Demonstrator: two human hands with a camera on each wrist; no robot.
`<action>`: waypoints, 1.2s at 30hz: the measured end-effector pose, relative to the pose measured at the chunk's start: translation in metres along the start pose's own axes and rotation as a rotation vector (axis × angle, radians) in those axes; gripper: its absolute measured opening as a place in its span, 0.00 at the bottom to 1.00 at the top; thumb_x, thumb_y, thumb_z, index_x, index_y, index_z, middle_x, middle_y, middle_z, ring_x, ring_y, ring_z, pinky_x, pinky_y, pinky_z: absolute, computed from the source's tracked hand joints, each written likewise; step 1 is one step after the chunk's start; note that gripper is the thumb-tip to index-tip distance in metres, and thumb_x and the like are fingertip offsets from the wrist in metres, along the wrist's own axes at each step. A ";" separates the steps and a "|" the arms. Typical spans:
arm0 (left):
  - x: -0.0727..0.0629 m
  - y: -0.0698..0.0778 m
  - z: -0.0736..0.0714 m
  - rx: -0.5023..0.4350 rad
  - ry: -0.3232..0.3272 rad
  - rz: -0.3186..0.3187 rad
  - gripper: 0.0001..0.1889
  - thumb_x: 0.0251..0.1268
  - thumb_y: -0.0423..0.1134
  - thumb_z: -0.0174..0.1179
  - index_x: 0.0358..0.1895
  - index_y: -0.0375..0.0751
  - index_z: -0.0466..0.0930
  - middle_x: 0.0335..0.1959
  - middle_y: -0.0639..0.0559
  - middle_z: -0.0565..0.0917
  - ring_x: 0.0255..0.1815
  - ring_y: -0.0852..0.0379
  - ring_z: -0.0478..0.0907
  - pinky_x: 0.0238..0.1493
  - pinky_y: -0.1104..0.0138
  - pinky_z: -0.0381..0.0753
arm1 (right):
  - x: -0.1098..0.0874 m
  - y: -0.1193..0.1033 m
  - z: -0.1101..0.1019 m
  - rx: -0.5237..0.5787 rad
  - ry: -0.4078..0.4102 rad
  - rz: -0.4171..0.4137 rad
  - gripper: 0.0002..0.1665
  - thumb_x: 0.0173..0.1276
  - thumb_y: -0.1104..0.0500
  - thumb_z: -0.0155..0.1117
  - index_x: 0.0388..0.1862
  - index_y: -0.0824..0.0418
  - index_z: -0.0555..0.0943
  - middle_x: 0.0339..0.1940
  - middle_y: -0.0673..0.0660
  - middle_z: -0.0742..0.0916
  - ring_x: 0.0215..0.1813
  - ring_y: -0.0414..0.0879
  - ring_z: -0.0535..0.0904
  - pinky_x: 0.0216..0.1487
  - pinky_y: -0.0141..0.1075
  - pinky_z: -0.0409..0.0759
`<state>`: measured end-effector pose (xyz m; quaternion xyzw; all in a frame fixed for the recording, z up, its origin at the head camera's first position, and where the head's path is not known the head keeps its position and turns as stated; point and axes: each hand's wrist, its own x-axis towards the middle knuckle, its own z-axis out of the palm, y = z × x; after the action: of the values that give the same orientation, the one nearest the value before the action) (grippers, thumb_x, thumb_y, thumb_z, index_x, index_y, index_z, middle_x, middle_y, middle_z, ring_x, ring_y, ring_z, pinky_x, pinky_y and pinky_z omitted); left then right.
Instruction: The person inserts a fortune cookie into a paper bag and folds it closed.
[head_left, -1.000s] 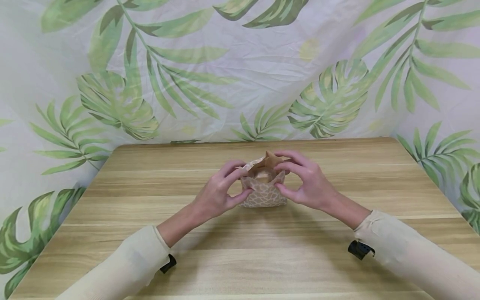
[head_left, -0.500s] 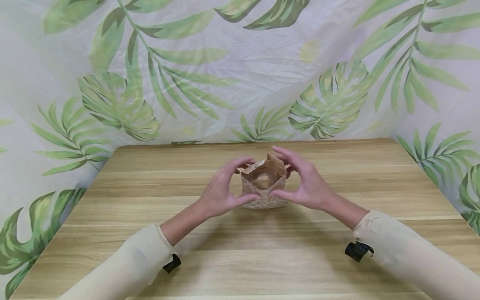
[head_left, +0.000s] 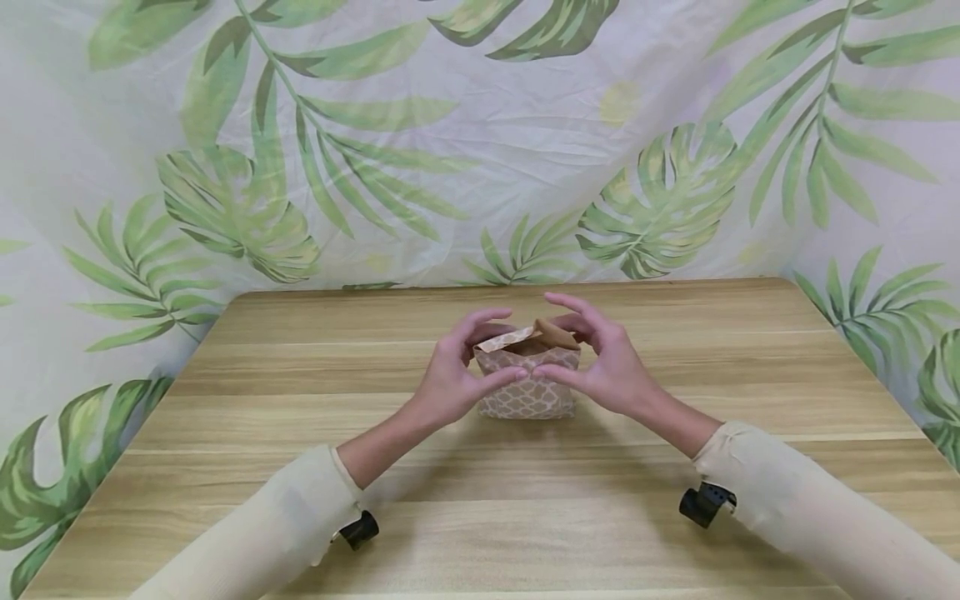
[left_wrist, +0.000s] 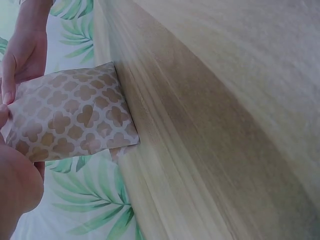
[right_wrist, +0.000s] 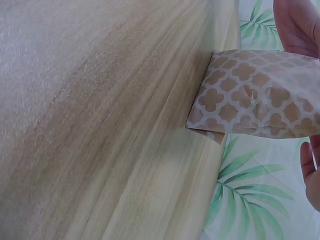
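Observation:
A small brown paper bag (head_left: 525,400) with a white lattice pattern stands upright on the wooden table. Its mouth is narrowed, and a folded brown flap shows at the top. From the left, my left hand (head_left: 457,375) holds the bag's upper part, thumb on the front and fingers behind. On the opposite side my right hand (head_left: 603,367) does likewise, and the two thumb tips nearly meet at the front. The bag (left_wrist: 75,112) fills the left part of the left wrist view. In the right wrist view, the bag's (right_wrist: 255,95) base is at the table. Its contents are hidden.
The light wooden table (head_left: 525,533) runs back to a white cloth backdrop (head_left: 480,167) printed with green leaves. A black wrist camera (head_left: 360,530) hangs under the left sleeve, and another black camera (head_left: 705,504) under the right.
The thumbs have come together on the bag's front. Its mouth, wide half a second ago with a roundish thing showing inside, has narrowed, and the front panel stands straighter.

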<state>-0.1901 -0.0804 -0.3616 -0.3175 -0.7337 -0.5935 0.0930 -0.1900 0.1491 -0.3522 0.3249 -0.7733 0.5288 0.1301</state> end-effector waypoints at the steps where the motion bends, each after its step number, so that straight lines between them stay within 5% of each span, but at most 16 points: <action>1: 0.000 0.000 0.000 -0.007 0.006 -0.002 0.36 0.52 0.20 0.75 0.67 0.27 0.72 0.53 0.33 0.86 0.53 0.42 0.85 0.49 0.70 0.83 | 0.000 0.000 0.000 0.008 0.003 -0.003 0.50 0.52 0.75 0.81 0.74 0.67 0.70 0.50 0.64 0.90 0.49 0.45 0.86 0.48 0.32 0.82; 15: 0.000 -0.003 0.003 -0.102 0.053 -0.007 0.27 0.53 0.16 0.71 0.59 0.24 0.76 0.48 0.30 0.87 0.48 0.58 0.87 0.47 0.68 0.87 | 0.000 0.002 0.003 0.071 0.044 0.004 0.44 0.52 0.79 0.78 0.69 0.70 0.73 0.45 0.65 0.91 0.46 0.42 0.87 0.46 0.31 0.84; 23: 0.002 -0.005 0.005 -0.137 0.078 -0.018 0.22 0.55 0.15 0.69 0.55 0.22 0.78 0.44 0.28 0.87 0.44 0.66 0.87 0.42 0.72 0.86 | 0.000 0.003 0.003 0.107 0.064 0.028 0.42 0.52 0.80 0.77 0.68 0.70 0.75 0.43 0.67 0.91 0.42 0.41 0.89 0.35 0.26 0.80; 31: 0.003 -0.005 0.006 -0.127 0.115 -0.008 0.18 0.55 0.15 0.70 0.50 0.21 0.81 0.40 0.27 0.87 0.42 0.68 0.85 0.28 0.77 0.75 | 0.000 0.003 0.003 0.140 0.064 0.027 0.40 0.53 0.81 0.76 0.66 0.72 0.75 0.39 0.67 0.91 0.36 0.36 0.87 0.33 0.26 0.79; 36: 0.003 -0.005 0.006 -0.123 0.124 -0.023 0.15 0.55 0.15 0.69 0.48 0.21 0.82 0.39 0.28 0.87 0.40 0.65 0.86 0.28 0.77 0.76 | 0.000 0.003 0.003 0.159 0.066 0.032 0.39 0.53 0.82 0.75 0.65 0.73 0.75 0.37 0.67 0.91 0.37 0.37 0.88 0.35 0.27 0.82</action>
<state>-0.1944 -0.0745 -0.3656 -0.2767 -0.6923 -0.6570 0.1116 -0.1915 0.1465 -0.3552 0.3041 -0.7293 0.6009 0.1209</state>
